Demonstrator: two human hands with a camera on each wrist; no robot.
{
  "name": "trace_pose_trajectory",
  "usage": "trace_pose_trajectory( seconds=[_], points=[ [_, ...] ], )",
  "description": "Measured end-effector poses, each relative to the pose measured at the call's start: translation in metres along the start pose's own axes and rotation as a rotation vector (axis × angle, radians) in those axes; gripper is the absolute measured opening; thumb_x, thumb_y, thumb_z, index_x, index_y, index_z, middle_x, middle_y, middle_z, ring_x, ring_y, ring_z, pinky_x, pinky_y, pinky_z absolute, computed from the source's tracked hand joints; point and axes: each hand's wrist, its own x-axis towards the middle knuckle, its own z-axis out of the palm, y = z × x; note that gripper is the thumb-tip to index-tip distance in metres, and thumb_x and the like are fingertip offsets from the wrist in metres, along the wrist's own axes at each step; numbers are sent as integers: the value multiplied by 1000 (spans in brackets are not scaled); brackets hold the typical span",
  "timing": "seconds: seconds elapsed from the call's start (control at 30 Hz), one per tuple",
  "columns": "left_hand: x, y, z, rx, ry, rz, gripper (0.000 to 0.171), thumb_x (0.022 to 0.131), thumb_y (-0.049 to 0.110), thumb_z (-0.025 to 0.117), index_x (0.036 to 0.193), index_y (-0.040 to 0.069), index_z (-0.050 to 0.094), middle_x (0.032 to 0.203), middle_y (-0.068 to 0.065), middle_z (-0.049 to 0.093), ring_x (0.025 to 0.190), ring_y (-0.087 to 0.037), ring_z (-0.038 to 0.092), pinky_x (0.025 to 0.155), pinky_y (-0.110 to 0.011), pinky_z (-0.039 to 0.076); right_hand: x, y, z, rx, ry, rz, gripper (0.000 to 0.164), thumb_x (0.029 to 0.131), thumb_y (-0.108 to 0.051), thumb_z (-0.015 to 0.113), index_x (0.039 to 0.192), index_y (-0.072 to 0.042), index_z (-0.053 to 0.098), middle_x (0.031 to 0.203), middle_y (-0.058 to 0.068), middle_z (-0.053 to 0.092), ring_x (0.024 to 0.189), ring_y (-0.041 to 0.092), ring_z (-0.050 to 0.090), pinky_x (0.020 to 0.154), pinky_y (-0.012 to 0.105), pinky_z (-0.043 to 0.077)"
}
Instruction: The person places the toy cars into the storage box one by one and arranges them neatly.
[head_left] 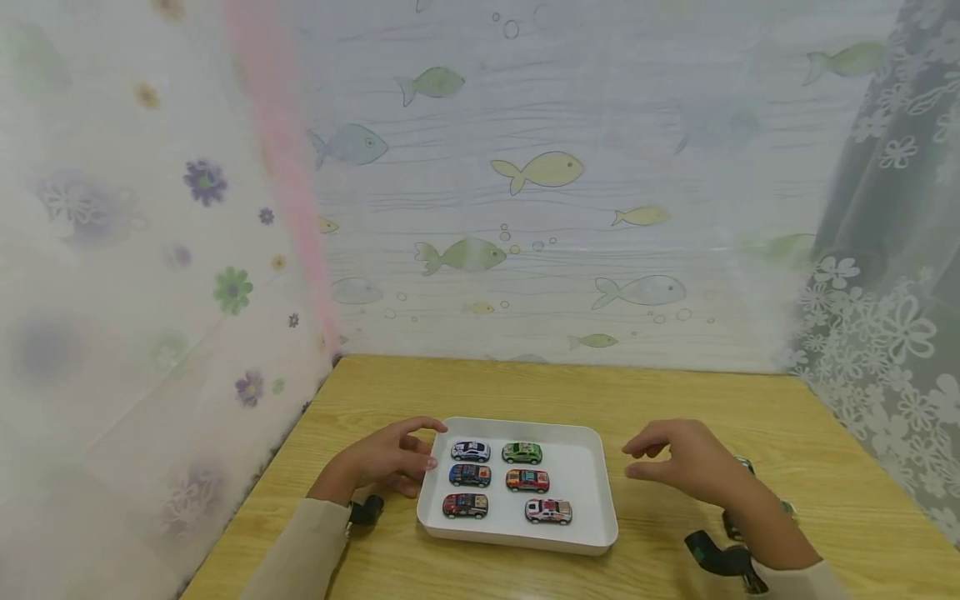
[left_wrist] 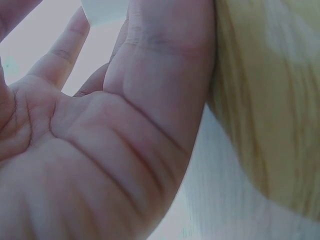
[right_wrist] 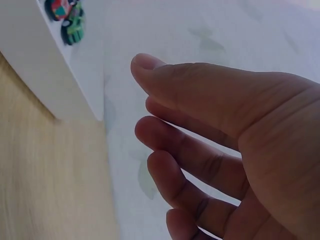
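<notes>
The white tray (head_left: pixel 585 467) sits on the bench (head_left: pixel 562 387), carrying six toy cars (head_left: pixel 527 480). It looks light, stiff and smooth; opposite walls at nine and three o'clock should offer the best hold, kept level lest cars roll. The left hand (head_left: pixel 393 454) touches its rim near ten o'clock, fingers relaxed; the right hand (head_left: pixel 686 458), loose and released, hangs apart at three. Beyond, the right forearm (head_left: pixel 776 525) partly hides what look like more vehicles (head_left: pixel 732 525).

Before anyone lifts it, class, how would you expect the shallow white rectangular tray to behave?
The white tray is probably stiff: its walls stand straight without sagging. It looks unlikely to tip, lying flat on a broad base. Lifted unevenly, the six multicoloured toy cars inside might roll, since they have wheels.
</notes>
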Motion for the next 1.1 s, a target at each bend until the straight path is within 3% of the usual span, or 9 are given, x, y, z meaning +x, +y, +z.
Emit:
trace_pose_trajectory(
  seconds=[0.3,0.7,1.1],
  points=[
    [-2,0,-1,1,10,-10,60,95,24,77,148,27,50,127,-16,64,95,-29,75,70,-44,65,-5,13,-15,30,34,57,27,89,-45,80,109,-28,79,108,-10,75,96,15,67,83,43,56],
    [-1,1,2,1,13,-8,63,94,27,79,149,24,49,128,-17,64,95,-29,74,70,-43,65,-20,49,-38,-2,55,173,36,91,-46,78,116,-20,79,115,4,75,102,24,66,71,32,57],
    [-2,0,2,-4,33,-23,63,93,28,80,148,27,51,128,-16,64,95,-29,74,71,-45,65,-34,81,-51,-25,87,234,41,93,-43,77,122,-13,77,123,16,72,102,28,68,74,43,60]
  ],
)
